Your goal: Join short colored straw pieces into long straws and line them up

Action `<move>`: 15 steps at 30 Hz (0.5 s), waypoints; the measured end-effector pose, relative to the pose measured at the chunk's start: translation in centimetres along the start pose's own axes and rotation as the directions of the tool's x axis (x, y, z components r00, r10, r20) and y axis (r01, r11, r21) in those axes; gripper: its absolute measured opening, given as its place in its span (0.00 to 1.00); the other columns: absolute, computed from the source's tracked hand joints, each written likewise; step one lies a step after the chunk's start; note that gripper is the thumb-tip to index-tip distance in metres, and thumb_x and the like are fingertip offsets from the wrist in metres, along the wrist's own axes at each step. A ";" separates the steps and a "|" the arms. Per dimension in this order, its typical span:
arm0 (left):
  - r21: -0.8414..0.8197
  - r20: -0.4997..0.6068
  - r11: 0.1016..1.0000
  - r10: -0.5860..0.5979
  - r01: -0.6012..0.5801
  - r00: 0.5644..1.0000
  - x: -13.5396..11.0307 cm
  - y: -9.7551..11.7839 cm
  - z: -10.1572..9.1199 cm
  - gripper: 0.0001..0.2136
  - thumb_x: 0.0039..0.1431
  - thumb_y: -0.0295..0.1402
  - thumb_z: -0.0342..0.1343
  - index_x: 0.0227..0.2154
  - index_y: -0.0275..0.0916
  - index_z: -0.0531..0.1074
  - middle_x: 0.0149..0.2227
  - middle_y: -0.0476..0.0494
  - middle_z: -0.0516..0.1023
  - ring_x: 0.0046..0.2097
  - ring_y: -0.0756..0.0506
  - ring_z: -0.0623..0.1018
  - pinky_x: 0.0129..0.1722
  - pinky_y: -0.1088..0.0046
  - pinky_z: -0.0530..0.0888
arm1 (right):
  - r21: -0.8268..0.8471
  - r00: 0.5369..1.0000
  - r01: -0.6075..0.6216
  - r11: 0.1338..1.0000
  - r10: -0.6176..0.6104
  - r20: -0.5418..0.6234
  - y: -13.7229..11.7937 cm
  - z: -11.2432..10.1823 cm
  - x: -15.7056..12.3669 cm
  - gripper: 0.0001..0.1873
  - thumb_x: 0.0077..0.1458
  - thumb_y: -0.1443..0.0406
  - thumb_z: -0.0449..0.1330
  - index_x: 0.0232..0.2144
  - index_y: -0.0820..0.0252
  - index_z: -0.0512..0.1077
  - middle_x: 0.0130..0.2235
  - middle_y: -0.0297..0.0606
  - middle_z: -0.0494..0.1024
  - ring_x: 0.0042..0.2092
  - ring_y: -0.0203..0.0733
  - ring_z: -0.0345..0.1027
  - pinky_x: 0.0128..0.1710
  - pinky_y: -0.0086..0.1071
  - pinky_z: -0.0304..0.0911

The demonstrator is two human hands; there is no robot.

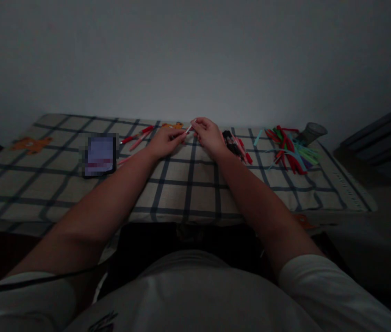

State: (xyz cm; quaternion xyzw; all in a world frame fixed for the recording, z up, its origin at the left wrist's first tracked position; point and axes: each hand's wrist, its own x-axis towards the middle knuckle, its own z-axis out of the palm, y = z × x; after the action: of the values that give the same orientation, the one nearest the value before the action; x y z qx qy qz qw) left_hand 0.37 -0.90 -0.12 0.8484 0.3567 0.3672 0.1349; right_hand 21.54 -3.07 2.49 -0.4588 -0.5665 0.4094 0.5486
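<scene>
Near the far edge of the cloth, a thin white stick (pixel 190 127), the size of a pen refill, slants between my two hands. Its lower end is pinched in the fingertips of my left hand (pixel 166 143). My right hand (pixel 209 136) has its fingers closed around the upper end. Red pens (pixel 136 135) and a pink one lie left of my left hand, partly behind the forearm. Just right of my right hand is a group of black pens (pixel 230 141) with red ones (pixel 245 151) alongside.
A checked cloth (pixel 174 198) covers the table, which meets a wall at the back. To the left lies a dark-edged device with a blurred screen (pixel 99 156). At right are colourful strips (pixel 287 150) beside a tipped mesh cup (pixel 312 133). A loose blue strip (pixel 258 137) lies nearby.
</scene>
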 end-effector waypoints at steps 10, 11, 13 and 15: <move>-0.012 -0.080 0.998 -0.056 0.055 0.995 0.0 -0.7 0.3 0.34 0.76 0.65 0.52 0.52 0.40 0.89 0.47 0.35 0.92 0.49 0.35 0.87 0.49 0.60 0.82 | -0.017 1.000 0.023 1.000 -0.023 0.014 -0.8 -0.7 -0.1 0.14 0.66 0.52 0.77 0.39 0.52 0.81 0.42 0.38 0.87 0.42 0.41 0.80 0.38 0.30 0.77; -0.012 -0.085 0.997 -0.073 0.072 0.994 0.0 -0.8 0.4 0.33 0.76 0.65 0.52 0.52 0.40 0.89 0.48 0.35 0.92 0.49 0.36 0.87 0.49 0.61 0.82 | -0.026 1.000 0.020 0.999 -0.020 0.013 -0.7 -0.9 0.1 0.13 0.66 0.53 0.77 0.41 0.52 0.82 0.42 0.37 0.87 0.41 0.41 0.80 0.38 0.31 0.77; -0.002 -0.099 0.995 -0.099 0.100 0.990 0.1 -0.9 0.3 0.32 0.77 0.63 0.52 0.53 0.40 0.88 0.48 0.36 0.92 0.49 0.36 0.87 0.48 0.62 0.82 | -0.043 1.000 0.016 0.999 -0.015 0.007 -0.1 -1.3 0.5 0.09 0.67 0.57 0.75 0.45 0.52 0.85 0.42 0.36 0.87 0.38 0.41 0.79 0.38 0.32 0.76; 0.017 -0.122 0.993 -0.115 0.118 0.986 0.2 -1.0 0.3 0.31 0.79 0.61 0.51 0.54 0.39 0.88 0.50 0.35 0.92 0.51 0.36 0.87 0.48 0.63 0.82 | -0.073 0.999 0.032 0.997 -0.031 0.014 0.5 -1.8 0.8 0.06 0.69 0.63 0.72 0.47 0.54 0.87 0.40 0.36 0.86 0.39 0.43 0.79 0.43 0.36 0.77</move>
State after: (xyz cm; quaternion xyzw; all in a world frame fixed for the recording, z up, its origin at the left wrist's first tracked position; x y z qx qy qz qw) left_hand 0.16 -0.06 -0.71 0.8039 0.4175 0.4049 0.1242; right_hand 23.43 -2.22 2.33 -0.4670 -0.5919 0.3825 0.5340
